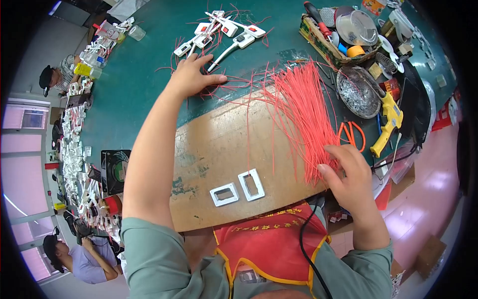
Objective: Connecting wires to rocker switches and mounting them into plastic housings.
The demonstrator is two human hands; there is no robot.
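My left hand (191, 77) reaches to the far side of the board with fingers spread, above loose red wires (234, 79). Just beyond it lies a pile of white plastic pieces (244, 40) with long stems, some with red or black switches and red wires. My right hand (351, 174) is at the near end of a thick bundle of red wires (306, 109). Its thumb and fingers are curved and apart, with nothing visible between them. Two white rectangular frames, one tilted left (227, 202) and one more upright (256, 196), lie near the board's front edge.
A brown board (209, 154) rests on the green table (139, 74). At right are orange-handled cutters (351, 134), a yellow glue gun (391, 122), a metal dish (357, 92) and a tool-filled box (323, 45). A black fan (115, 172) stands left; two people are beyond.
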